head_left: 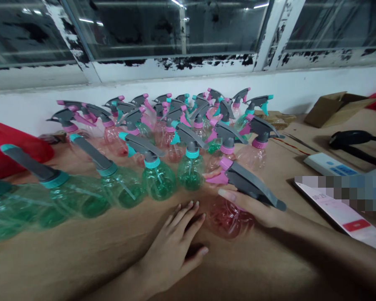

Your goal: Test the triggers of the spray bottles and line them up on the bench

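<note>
The person's right hand (253, 205) has its fingers curled round the neck of a pink spray bottle (228, 221), which stands upright on the wooden table (113, 259) just in front of the crowd of pink and green bottles (172, 129). The left hand (172, 246) lies nearby, grasping nothing, its fingers loosely spread over the tabletop (one row of green bottles (122, 188) runs off to the left), while a phone (341, 213) rests over on the right.
</note>
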`<state>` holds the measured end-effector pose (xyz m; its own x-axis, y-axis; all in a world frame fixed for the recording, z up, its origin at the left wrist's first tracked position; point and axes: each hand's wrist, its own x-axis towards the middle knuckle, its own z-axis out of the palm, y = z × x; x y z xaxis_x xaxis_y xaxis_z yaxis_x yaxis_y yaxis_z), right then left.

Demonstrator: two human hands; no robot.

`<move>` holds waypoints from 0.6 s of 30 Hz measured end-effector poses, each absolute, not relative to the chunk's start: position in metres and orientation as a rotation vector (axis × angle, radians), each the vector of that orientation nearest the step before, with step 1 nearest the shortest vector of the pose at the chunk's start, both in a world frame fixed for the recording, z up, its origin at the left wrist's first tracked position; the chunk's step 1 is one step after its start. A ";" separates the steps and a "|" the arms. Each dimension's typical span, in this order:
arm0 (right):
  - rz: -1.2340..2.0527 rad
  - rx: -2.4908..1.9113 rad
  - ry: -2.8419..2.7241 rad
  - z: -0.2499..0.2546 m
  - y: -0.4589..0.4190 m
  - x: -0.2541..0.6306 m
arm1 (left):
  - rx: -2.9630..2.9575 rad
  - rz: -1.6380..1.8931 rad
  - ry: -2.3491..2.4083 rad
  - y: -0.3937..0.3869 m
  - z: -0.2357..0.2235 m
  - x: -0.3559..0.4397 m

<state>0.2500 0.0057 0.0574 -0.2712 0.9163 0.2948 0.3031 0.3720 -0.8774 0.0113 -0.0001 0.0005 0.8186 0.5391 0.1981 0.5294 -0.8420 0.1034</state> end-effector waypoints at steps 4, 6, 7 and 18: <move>1.041 -1.080 -1.759 0.057 0.005 0.250 | 2.955 0.339 0.865 0.000 0.000 0.011; 1.064 -1.083 -1.750 0.056 0.005 0.250 | 2.951 0.332 0.869 0.000 0.000 0.011; 1.064 -1.083 -1.752 0.056 0.005 0.251 | 2.949 0.330 0.869 0.000 0.000 0.011; 1.009 -1.081 -1.722 0.055 0.005 0.250 | 2.935 0.355 0.871 0.001 0.000 0.012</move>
<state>0.2501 0.0046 0.0550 -0.2709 0.9341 0.2326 0.2537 0.3024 -0.9188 0.0116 0.0013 0.0004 0.8138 0.5448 0.2025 0.5310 -0.8386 0.1220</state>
